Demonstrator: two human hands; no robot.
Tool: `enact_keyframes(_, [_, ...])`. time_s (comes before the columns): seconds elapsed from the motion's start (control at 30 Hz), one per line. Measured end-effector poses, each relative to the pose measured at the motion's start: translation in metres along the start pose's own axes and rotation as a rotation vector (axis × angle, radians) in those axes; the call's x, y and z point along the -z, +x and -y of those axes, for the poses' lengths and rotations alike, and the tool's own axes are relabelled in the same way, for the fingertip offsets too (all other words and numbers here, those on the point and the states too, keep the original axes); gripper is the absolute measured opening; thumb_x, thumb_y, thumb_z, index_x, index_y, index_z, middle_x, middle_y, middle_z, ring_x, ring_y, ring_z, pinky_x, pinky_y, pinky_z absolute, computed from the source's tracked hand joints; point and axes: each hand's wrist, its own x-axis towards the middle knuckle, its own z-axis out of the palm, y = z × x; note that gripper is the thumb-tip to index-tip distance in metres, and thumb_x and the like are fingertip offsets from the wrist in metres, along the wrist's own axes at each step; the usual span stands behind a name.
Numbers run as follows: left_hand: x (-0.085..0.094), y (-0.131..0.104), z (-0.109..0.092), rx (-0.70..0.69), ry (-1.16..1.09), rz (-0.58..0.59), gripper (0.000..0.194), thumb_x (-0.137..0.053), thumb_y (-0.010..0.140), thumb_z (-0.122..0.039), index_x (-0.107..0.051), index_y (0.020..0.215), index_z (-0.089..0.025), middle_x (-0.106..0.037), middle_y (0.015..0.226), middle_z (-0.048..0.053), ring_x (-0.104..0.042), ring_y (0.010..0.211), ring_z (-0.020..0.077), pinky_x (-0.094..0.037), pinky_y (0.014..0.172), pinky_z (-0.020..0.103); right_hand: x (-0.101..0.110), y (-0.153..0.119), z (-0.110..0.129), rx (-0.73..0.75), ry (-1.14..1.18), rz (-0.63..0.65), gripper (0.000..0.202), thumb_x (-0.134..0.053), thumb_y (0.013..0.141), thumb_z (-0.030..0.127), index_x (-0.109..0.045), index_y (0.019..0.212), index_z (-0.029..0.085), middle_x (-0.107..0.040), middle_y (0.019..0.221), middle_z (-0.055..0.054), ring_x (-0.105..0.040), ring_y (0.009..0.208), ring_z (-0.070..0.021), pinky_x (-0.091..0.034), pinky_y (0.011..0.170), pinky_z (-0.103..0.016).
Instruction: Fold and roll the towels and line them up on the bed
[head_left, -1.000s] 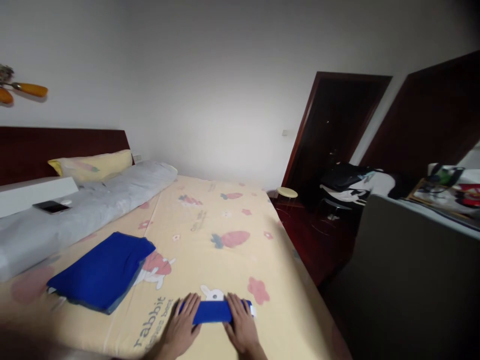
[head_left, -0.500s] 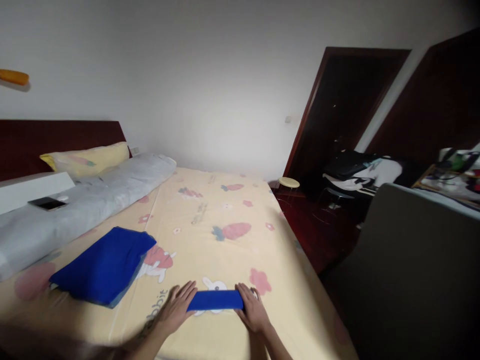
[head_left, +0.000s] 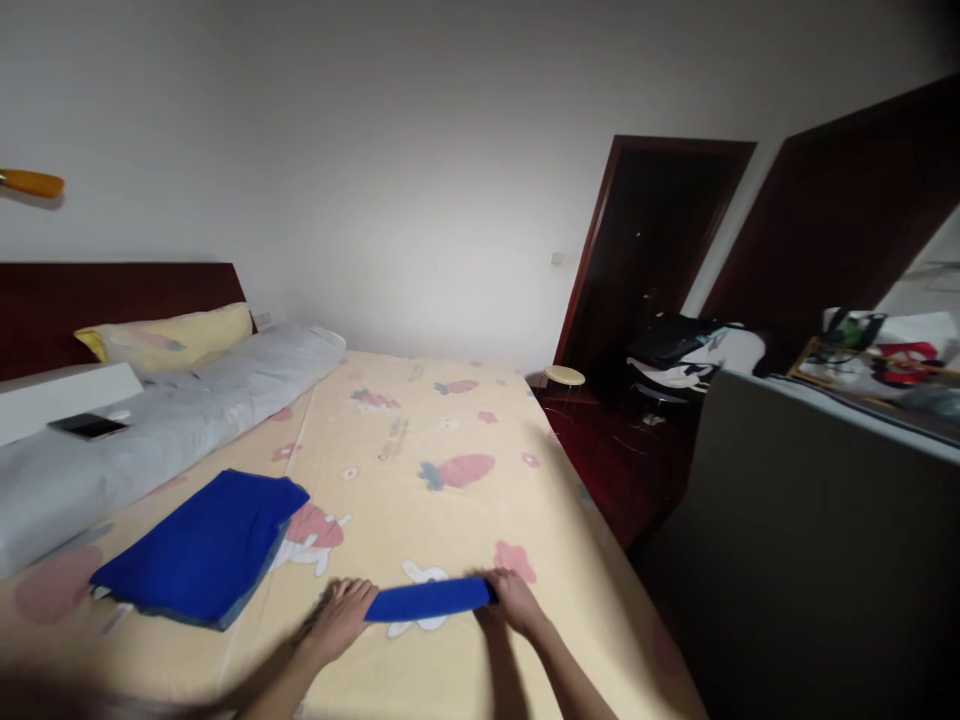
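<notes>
A narrow folded strip of blue cloth (head_left: pixel 429 600) spans the space between my two hands over the bed's near part. My left hand (head_left: pixel 346 615) has its fingers closed around the strip's left end. At the right end, my right hand (head_left: pixel 514 598) grips the cloth, its fingers curled round the edge. The right end looks slightly raised, with a shadow below. To the left, a larger folded blue cloth (head_left: pixel 206 545) lies flat on the patterned yellow sheet (head_left: pixel 390 520).
A grey roll of bedding (head_left: pixel 202 400) with a phone (head_left: pixel 88 426) on it and a yellow pillow (head_left: pixel 169 340) lie by the headboard (head_left: pixel 112 300). A dark panel (head_left: pixel 757 540) stands right of the bed, near a round stool (head_left: pixel 564 376).
My hands have gone from lying flat against the strip's ends to gripping them. The strip now tilts, its right end higher. The view has shifted slightly.
</notes>
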Motion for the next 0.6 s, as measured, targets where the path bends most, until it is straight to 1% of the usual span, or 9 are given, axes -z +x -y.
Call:
enact_keyframes(0.07, [0.001,-0.003,0.003,0.004,-0.046,0.012,0.037,-0.051,0.084,-0.025,-0.060,0.119,-0.029,-0.065,0.126,0.003,-0.054,0.122,0.0250,-0.035,0.108,0.043,0.028,0.003,0.012,0.030,0.048,-0.006,0.025,-0.057,0.077,0.028,-0.069,0.096,0.020,-0.073,0.091,-0.006,-0.065,0.085,-0.0218,-0.047,0.077,-0.031])
enact_keyframes(0.1, [0.000,-0.004,0.004,0.017,-0.072,0.013,0.039,-0.051,0.083,-0.027,-0.058,0.121,-0.029,-0.063,0.129,0.004,-0.052,0.125,0.0251,-0.034,0.109,0.043,0.044,0.004,0.019,0.055,0.076,-0.009,0.023,-0.059,0.077,0.031,-0.069,0.095,0.020,-0.073,0.089,-0.004,-0.065,0.082,-0.0201,-0.046,0.074,-0.029])
enact_keyframes(0.17, [-0.008,-0.007,0.000,0.062,-0.137,0.010,0.045,-0.053,0.082,-0.033,-0.055,0.127,-0.027,-0.061,0.134,0.006,-0.050,0.128,0.0284,-0.035,0.111,0.045,0.075,0.004,0.039,0.114,0.126,-0.014,0.027,-0.066,0.076,0.040,-0.068,0.096,0.022,-0.072,0.085,0.000,-0.063,0.078,-0.0168,-0.045,0.069,-0.025])
enact_keyframes(0.2, [-0.014,-0.008,-0.006,0.089,-0.177,0.008,0.048,-0.054,0.081,-0.036,-0.055,0.128,-0.025,-0.062,0.133,0.008,-0.051,0.127,0.0300,-0.038,0.110,0.046,0.091,0.002,0.050,0.141,0.151,-0.018,0.030,-0.068,0.075,0.045,-0.067,0.095,0.022,-0.071,0.083,0.001,-0.062,0.075,-0.0153,-0.044,0.067,-0.024])
enact_keyframes(0.27, [-0.030,-0.008,-0.027,0.133,-0.271,0.007,0.052,-0.056,0.079,-0.039,-0.055,0.129,-0.023,-0.065,0.128,0.008,-0.057,0.121,0.0301,-0.046,0.104,0.041,0.120,-0.003,0.076,0.197,0.212,-0.043,0.034,-0.071,0.072,0.050,-0.066,0.091,0.022,-0.068,0.079,0.003,-0.058,0.070,-0.0127,-0.041,0.062,-0.022])
enact_keyframes(0.37, [-0.057,-0.005,-0.072,0.185,-0.474,0.006,0.057,-0.060,0.073,-0.034,-0.055,0.128,-0.022,-0.069,0.123,0.007,-0.064,0.112,0.0267,-0.052,0.096,0.033,0.155,-0.017,0.115,0.275,0.318,-0.109,0.028,-0.073,0.071,0.042,-0.066,0.088,0.020,-0.065,0.077,0.004,-0.055,0.067,-0.0107,-0.040,0.060,-0.020])
enact_keyframes(0.43, [-0.073,0.000,-0.102,0.222,-0.620,0.016,0.060,-0.064,0.069,-0.033,-0.057,0.127,-0.020,-0.070,0.120,0.008,-0.064,0.111,0.0270,-0.053,0.096,0.033,0.170,-0.027,0.134,0.295,0.340,-0.124,0.024,-0.073,0.068,0.034,-0.066,0.087,0.020,-0.065,0.077,0.004,-0.054,0.066,-0.0102,-0.040,0.059,-0.020])
enact_keyframes(0.5, [-0.084,0.007,-0.126,0.270,-0.730,0.043,0.054,-0.068,0.067,-0.033,-0.062,0.119,-0.018,-0.072,0.114,0.010,-0.066,0.107,0.0293,-0.053,0.094,0.037,0.177,-0.036,0.148,0.292,0.319,-0.102,0.026,-0.074,0.063,0.028,-0.067,0.086,0.020,-0.065,0.076,0.003,-0.054,0.065,-0.0104,-0.039,0.057,-0.020])
enact_keyframes(0.6, [-0.089,0.012,-0.149,0.339,-0.830,0.105,0.040,-0.074,0.066,-0.036,-0.069,0.102,-0.019,-0.074,0.103,0.013,-0.068,0.100,0.0324,-0.054,0.091,0.040,0.178,-0.045,0.157,0.288,0.277,-0.051,0.031,-0.076,0.056,0.025,-0.068,0.086,0.019,-0.066,0.077,0.002,-0.056,0.065,-0.0109,-0.040,0.058,-0.020])
